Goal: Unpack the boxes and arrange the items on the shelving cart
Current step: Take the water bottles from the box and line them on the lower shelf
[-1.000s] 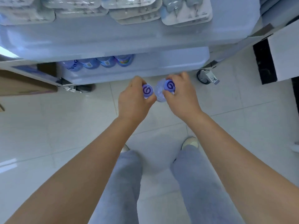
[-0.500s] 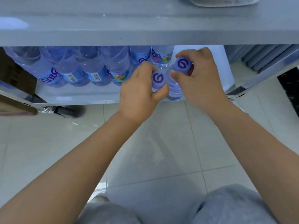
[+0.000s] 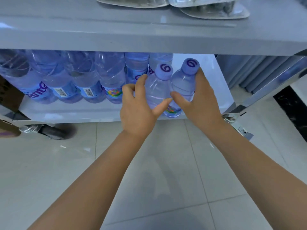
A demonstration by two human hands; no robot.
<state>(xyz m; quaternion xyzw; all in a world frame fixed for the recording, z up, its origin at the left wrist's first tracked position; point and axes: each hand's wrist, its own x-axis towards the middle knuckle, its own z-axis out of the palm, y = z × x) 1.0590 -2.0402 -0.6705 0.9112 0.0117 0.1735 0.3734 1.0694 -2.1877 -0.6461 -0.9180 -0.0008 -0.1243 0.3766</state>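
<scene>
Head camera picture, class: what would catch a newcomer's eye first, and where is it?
Two hands meet at the centre: the left hand holds one water bottle, the right hand another, side by side at the front of the cart's bottom shelf. A row of bottles stands on that shelf to their left. Clear plastic packs lie on the shelf above.

Cool, bluish light is washing over the scene, bright and even. Glare is showing on the glossy floor tiles (image 3: 166, 163) and on the shelf edge (image 3: 149, 42). A soft shadow is lying on the floor between the arms. Straight lines are bending near the borders (wide lens), and corners are looking soft.
</scene>
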